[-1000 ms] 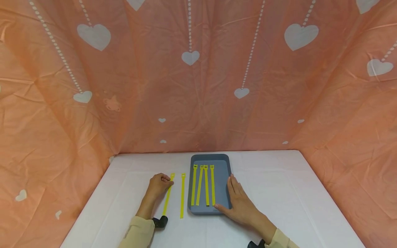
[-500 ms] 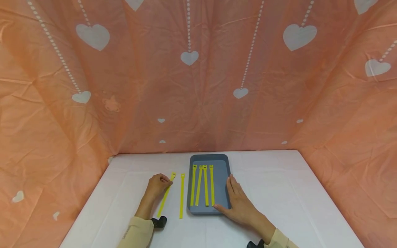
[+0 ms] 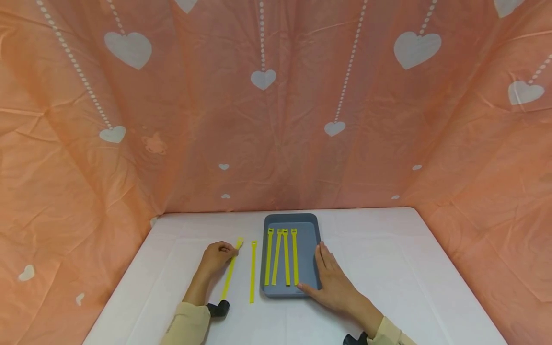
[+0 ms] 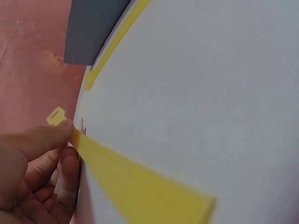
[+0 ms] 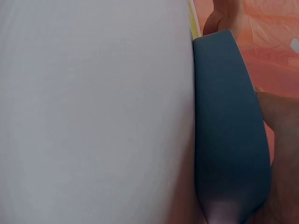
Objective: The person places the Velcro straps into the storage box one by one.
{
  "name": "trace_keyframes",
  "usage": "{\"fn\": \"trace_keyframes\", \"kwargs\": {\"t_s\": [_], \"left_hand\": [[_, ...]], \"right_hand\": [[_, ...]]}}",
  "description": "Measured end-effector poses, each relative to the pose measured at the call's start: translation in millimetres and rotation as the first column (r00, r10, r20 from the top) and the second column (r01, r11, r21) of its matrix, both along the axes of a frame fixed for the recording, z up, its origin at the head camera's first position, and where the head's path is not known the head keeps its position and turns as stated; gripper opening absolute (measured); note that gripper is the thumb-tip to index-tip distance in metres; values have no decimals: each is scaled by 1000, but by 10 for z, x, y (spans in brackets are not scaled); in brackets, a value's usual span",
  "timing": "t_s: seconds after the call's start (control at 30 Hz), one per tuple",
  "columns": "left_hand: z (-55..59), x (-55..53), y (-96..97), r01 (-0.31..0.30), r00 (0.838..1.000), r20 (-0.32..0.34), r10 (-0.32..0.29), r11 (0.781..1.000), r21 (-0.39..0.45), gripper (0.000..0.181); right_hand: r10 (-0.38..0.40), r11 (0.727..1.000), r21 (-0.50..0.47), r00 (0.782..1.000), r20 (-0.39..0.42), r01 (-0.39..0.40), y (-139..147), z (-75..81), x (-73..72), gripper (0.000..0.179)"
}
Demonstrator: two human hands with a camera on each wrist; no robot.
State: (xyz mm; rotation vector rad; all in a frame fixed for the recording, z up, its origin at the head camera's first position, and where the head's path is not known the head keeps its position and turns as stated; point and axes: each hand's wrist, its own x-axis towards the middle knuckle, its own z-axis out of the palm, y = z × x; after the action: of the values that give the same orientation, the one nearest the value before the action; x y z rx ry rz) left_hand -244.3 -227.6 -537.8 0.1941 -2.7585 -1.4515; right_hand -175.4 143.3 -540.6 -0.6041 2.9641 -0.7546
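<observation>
My left hand [image 3: 218, 257] pinches a yellow cable tie [image 3: 229, 278] just below its slotted head, between thumb and index finger. In the left wrist view the tie [image 4: 135, 182] slants away from the fingertips, its head [image 4: 56, 115] poking out beyond them. A second yellow cable tie [image 3: 253, 273] lies on the table between that hand and the blue-grey tray [image 3: 291, 218]. Along the tray's right side rests my right hand [image 3: 334, 286], fingers straight, thumb at the near right corner. The right wrist view shows the tray's outer wall [image 5: 229, 121] close to that hand [image 5: 285, 121].
Several more yellow cable ties [image 3: 286, 258] lie lengthwise inside the tray, two of them meeting at their heads. A white cloth [image 3: 409, 268] covers the table. Behind and at both sides hangs an orange curtain [image 3: 293, 158] with white hearts.
The tie in the left hand has been lifted slightly, and its lower end has swung left. The left hand has shifted a little to the left. The right hand and tray stay put.
</observation>
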Motion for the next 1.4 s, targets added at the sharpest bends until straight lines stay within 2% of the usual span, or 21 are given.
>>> {"fn": "trace_keyframes", "kwargs": {"t_s": [0.23, 0.53, 0.83, 1.03, 1.4], "left_hand": [[9, 16, 6, -8, 1000, 19, 6, 995, 100, 12], [62, 66, 50, 1, 1000, 1, -1, 994, 109, 12], [131, 78, 90, 53, 999, -18, -51, 992, 113, 15], [156, 86, 96, 50, 999, -11, -49, 992, 112, 15], [315, 131, 139, 45, 999, -19, -42, 986, 159, 17]], "right_hand": [[3, 1000, -12, 1000, -2, -3, -1, 12, -1, 120], [-3, 1000, 8, 1000, 28, 3, 2, -5, -11, 121], [-6, 1000, 4, 999, 41, 6, 3, -10, -16, 121], [-1, 1000, 6, 999, 45, 1, 5, -2, -17, 121], [-2, 1000, 9, 999, 34, 2, 2, -10, -20, 121]]}}
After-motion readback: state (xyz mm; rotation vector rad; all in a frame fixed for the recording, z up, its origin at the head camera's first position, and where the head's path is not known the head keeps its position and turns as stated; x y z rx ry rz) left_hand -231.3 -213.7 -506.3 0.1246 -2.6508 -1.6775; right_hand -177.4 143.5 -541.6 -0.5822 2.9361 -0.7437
